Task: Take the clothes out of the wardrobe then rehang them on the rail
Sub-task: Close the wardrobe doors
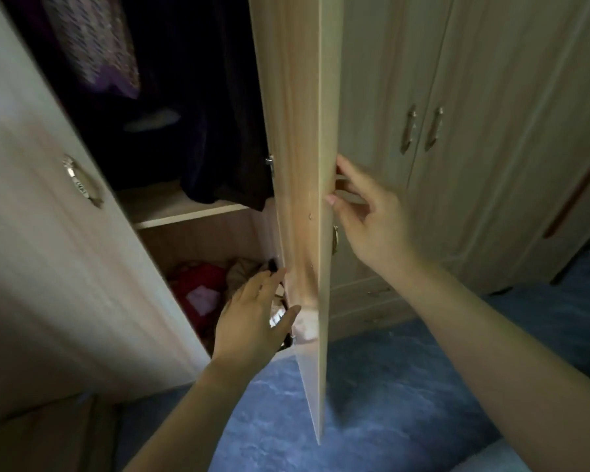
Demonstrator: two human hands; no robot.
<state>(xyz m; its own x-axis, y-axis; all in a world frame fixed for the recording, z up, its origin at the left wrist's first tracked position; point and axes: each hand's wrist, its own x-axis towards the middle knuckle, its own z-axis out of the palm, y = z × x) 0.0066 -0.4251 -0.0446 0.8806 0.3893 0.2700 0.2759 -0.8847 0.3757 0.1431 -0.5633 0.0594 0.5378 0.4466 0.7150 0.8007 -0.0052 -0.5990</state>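
Right forearm fills the near foreground, reaching up and forward from the lower right, and the right hand sits on the outer face of the open wardrobe door. Fingers curl loosely round what looks like the door's handle, thumb tip against the door's edge. A light hold on the door, not a clench.

Left hand comes up from below, fingers spread and relaxed, fingertips touching the door's inner face near its lower edge. It grips nothing.

Now the clothes. They hang inside the wardrobe, up and to the left of both hands: a dark velvet-looking garment dropping almost to the shelf, and a purple patterned garment further left, near the top edge. Their long axis runs straight down from the rail, which sits out of view above. Below the shelf, a heap of red and beige cloth lies in the bottom compartment, just behind the left hand.

The left hand is the nearer one to the opening, on the inner side of the door; the right is cut off from the clothes by the door itself. Judging from this, the left goes in first, reaching upward. Nothing is out yet.
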